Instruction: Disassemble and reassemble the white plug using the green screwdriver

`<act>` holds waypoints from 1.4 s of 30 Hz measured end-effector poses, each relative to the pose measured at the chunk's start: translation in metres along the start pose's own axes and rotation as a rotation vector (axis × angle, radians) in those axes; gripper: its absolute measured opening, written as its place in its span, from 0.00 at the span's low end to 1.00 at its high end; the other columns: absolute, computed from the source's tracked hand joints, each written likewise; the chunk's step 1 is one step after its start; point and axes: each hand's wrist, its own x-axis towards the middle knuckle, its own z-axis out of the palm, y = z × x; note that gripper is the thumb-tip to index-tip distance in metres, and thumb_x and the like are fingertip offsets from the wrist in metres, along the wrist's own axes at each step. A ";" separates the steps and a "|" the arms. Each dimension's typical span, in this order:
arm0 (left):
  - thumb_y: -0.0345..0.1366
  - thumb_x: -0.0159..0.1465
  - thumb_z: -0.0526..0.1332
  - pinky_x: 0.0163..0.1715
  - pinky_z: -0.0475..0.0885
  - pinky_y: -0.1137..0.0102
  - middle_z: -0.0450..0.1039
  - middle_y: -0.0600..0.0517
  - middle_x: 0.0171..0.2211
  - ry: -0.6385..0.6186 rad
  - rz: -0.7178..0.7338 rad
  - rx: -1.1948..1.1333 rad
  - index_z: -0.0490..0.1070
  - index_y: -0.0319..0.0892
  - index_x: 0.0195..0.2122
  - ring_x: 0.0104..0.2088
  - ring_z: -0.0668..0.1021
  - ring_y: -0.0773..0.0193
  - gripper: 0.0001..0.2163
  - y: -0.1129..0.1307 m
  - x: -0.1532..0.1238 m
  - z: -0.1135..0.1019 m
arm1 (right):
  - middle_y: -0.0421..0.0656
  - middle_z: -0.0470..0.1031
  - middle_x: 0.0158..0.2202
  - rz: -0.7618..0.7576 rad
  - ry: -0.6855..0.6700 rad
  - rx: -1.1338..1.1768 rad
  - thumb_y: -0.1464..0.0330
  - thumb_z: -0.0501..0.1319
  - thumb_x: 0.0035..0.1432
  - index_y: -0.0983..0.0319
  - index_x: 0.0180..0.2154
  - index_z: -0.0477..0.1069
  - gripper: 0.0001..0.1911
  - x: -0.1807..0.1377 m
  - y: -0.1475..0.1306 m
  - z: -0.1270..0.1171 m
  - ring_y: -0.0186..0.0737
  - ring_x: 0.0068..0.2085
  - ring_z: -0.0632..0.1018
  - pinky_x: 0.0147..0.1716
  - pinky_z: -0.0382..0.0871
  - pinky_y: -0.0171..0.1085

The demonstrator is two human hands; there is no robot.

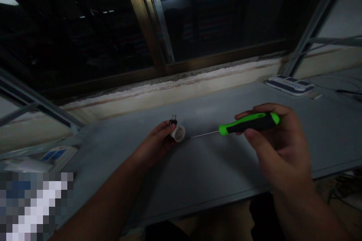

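Note:
My left hand point(160, 139) is closed around a small white lamp socket point(179, 134), its round opening turned to the right. Beside it, between the fingers, a dark plug piece point(173, 122) with metal prongs points up; whether the two are joined I cannot tell. A green and black screwdriver point(249, 123) is gripped in my right hand point(283, 147), with the thumb below the handle and fingers behind it. Its thin shaft points left, and the tip is close to the socket's rim, seemingly just apart from it. Both hands are above the grey table point(203, 184).
A white and dark power strip point(290, 84) lies at the back right, with cables near it. Another white device with blue parts point(60, 156) is at the left. A dark window point(226, 15) rises behind the table, between metal frame posts point(316, 26).

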 end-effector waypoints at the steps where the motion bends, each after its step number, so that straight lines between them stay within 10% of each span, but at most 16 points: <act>1: 0.32 0.58 0.73 0.33 0.79 0.73 0.78 0.50 0.35 -0.007 -0.006 -0.002 0.77 0.37 0.41 0.33 0.80 0.66 0.11 0.000 0.001 -0.001 | 0.44 0.79 0.43 0.008 0.053 0.016 0.71 0.67 0.61 0.54 0.50 0.70 0.17 0.002 0.003 0.000 0.44 0.42 0.82 0.44 0.79 0.45; 8: 0.32 0.65 0.67 0.43 0.80 0.71 0.79 0.42 0.47 -0.129 -0.014 0.008 0.75 0.38 0.51 0.44 0.83 0.60 0.13 0.001 0.000 -0.004 | 0.40 0.75 0.39 0.162 0.099 0.220 0.61 0.69 0.62 0.54 0.49 0.70 0.15 0.011 0.018 -0.003 0.39 0.37 0.81 0.33 0.82 0.41; 23: 0.32 0.63 0.71 0.42 0.81 0.72 0.78 0.47 0.46 -0.099 -0.049 0.035 0.77 0.41 0.47 0.43 0.81 0.63 0.11 -0.003 -0.004 0.000 | 0.43 0.80 0.50 -0.185 -0.120 0.226 0.80 0.66 0.62 0.54 0.53 0.66 0.23 -0.006 0.019 0.020 0.42 0.50 0.85 0.49 0.84 0.43; 42: 0.39 0.59 0.75 0.41 0.75 0.73 0.79 0.48 0.41 -0.140 -0.004 0.159 0.80 0.40 0.47 0.40 0.79 0.64 0.17 -0.006 0.000 -0.002 | 0.44 0.77 0.50 -0.171 -0.203 0.160 0.80 0.66 0.62 0.53 0.55 0.66 0.25 -0.007 0.023 0.016 0.44 0.51 0.83 0.50 0.82 0.43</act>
